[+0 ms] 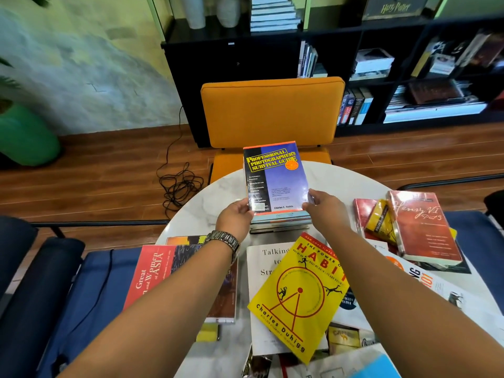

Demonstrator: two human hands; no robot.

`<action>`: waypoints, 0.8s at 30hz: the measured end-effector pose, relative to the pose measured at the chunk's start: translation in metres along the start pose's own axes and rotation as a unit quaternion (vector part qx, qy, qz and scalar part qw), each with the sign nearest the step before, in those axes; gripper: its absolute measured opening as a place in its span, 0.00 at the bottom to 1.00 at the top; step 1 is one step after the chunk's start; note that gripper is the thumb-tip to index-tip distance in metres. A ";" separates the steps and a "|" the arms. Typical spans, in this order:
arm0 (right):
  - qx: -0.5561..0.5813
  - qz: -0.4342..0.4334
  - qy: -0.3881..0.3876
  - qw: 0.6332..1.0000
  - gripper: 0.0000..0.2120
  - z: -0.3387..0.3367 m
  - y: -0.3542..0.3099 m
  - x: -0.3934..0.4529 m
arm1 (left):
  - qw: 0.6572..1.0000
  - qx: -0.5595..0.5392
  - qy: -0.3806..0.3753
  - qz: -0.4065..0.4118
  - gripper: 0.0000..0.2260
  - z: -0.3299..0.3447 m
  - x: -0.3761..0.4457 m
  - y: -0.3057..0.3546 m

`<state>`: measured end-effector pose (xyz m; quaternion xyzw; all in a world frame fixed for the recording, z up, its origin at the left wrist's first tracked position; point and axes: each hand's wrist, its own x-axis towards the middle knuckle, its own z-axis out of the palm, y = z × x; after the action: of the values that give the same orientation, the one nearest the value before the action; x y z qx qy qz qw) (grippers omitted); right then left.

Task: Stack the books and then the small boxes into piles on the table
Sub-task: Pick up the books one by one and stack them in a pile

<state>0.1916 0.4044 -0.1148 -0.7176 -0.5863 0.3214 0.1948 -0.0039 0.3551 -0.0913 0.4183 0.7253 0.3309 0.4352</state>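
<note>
A blue and black photographer's guide book (275,178) lies on top of a short pile of books (281,222) at the far side of the round white table (351,181). My left hand (236,218) grips its near left corner and my right hand (324,207) grips its near right corner. Nearer to me lie loose books: a yellow Habit book (297,298) on a white book (264,271), a red Asia book (148,271) at the left, and a red Henry VI book (422,227) at the right. Small boxes (343,339) show under the yellow book's near edge.
An orange chair (272,110) stands just beyond the table, with a black bookshelf (409,64) behind it. Blue seats (90,290) flank the table on both sides. A black cable (180,184) lies coiled on the wooden floor at the left.
</note>
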 end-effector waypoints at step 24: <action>-0.126 -0.229 -0.135 0.956 0.18 0.113 -0.047 -0.177 | 0.942 0.327 0.065 -0.019 0.23 -0.117 -0.115 -0.161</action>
<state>0.0611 0.2339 -0.1238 -0.5324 -0.7917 0.2858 0.0903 -0.1302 0.1690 -0.1391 0.5012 0.8284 0.0935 0.2322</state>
